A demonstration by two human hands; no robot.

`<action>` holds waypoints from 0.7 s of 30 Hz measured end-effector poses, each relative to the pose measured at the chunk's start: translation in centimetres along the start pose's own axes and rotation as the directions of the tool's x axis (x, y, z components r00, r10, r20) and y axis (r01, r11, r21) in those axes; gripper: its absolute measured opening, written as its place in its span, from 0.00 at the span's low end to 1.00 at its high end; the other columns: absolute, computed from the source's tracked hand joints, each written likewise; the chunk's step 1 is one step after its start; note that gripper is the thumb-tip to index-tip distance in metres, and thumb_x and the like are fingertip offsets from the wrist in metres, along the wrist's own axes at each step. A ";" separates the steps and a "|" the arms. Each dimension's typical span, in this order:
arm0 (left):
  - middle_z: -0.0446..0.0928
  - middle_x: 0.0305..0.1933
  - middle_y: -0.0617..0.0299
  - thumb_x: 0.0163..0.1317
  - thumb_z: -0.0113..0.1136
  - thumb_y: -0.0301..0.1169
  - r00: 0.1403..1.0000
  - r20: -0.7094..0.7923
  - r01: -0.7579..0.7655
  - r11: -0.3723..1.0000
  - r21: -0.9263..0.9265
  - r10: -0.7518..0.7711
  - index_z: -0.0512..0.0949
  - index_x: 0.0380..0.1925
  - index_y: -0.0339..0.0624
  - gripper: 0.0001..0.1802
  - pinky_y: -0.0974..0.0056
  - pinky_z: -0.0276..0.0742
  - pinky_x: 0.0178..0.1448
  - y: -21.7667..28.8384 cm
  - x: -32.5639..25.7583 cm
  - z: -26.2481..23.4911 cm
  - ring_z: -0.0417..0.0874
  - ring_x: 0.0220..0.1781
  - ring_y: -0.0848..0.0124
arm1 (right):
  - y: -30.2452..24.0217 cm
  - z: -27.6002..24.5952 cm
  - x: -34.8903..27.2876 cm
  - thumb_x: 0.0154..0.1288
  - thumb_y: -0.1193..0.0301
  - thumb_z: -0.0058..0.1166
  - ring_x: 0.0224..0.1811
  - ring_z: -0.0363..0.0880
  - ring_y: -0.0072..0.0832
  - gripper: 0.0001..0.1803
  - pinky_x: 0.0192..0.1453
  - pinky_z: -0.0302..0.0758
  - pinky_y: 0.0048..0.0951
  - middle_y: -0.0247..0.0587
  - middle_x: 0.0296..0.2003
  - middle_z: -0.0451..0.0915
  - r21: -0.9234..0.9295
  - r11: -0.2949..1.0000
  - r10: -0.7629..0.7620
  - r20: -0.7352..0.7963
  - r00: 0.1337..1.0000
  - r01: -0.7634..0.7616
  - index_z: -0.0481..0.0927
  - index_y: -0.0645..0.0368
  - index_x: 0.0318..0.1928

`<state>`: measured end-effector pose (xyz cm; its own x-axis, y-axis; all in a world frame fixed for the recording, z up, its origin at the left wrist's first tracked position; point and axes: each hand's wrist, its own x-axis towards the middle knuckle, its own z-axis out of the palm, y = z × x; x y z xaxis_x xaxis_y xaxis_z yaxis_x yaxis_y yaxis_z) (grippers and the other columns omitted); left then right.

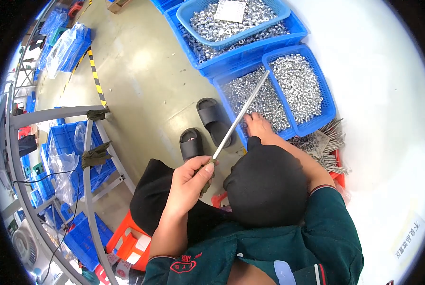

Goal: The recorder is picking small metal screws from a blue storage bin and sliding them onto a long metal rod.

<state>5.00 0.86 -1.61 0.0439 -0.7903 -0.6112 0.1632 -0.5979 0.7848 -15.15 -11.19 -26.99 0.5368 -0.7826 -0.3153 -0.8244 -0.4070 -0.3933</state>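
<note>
My left hand [191, 181] is closed around the lower end of a long, thin silver metal rod [243, 113], near a dark green wrapped part. The rod slants up and right, its far tip above a blue crate [227, 105] of small metal sleeve-like parts [269, 102]. At the near side of that crate, my right hand [259, 127] reaches down to the parts, fingers bent and slightly apart. Its fingertips are partly lost among the parts, and I see nothing held in it. A blue basket [330, 102] holding similar small parts sits at the crate's right.
A light blue basket [186, 16] of metal parts rests on a larger crate at the back. Long thin metal pieces [329, 145] lie in a red bin [339, 178] by my right forearm. A grey metal rack [96, 199] with blue bins stands left; black slippers [214, 121] are on the floor.
</note>
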 end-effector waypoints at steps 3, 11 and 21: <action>0.69 0.22 0.71 0.63 0.51 0.31 1.000 -0.003 0.001 1.000 0.012 -0.001 0.76 0.42 0.36 0.11 0.78 0.58 0.21 -0.2 0.0 -0.1 0.64 0.19 0.86 | 0.1 1.1 1.3 0.57 0.68 0.47 0.37 0.78 0.46 0.12 0.40 0.76 0.41 0.52 0.36 0.74 -0.059 0.998 -0.026 -0.045 0.999 0.023 0.72 0.57 0.41; 0.69 0.21 0.71 0.63 0.52 0.32 1.000 -0.010 0.005 1.000 0.028 -0.005 0.76 0.42 0.36 0.12 0.78 0.58 0.21 0.1 -0.1 -0.1 0.64 0.18 0.86 | 3.5 -1.2 2.9 0.63 0.60 0.48 0.16 0.64 0.20 0.14 0.15 0.58 0.18 0.35 0.22 0.71 0.813 -0.224 -0.019 0.547 0.837 -0.537 0.73 0.60 0.35; 0.69 0.21 0.72 0.63 0.51 0.31 1.000 0.019 -0.017 1.000 0.007 0.017 0.75 0.41 0.36 0.11 0.78 0.58 0.20 0.3 -0.2 0.1 0.64 0.18 0.86 | 3.8 -3.7 3.1 0.66 0.63 0.46 0.25 0.66 0.21 0.12 0.16 0.61 0.16 0.39 0.31 0.71 0.479 -0.774 -0.269 0.343 0.900 -0.414 0.71 0.61 0.38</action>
<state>4.97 0.85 -1.27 0.0282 -0.8028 -0.5956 0.1553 -0.5850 0.7960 -17.34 -16.91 -26.24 0.7662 -0.4334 -0.4745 0.5020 0.8646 0.0208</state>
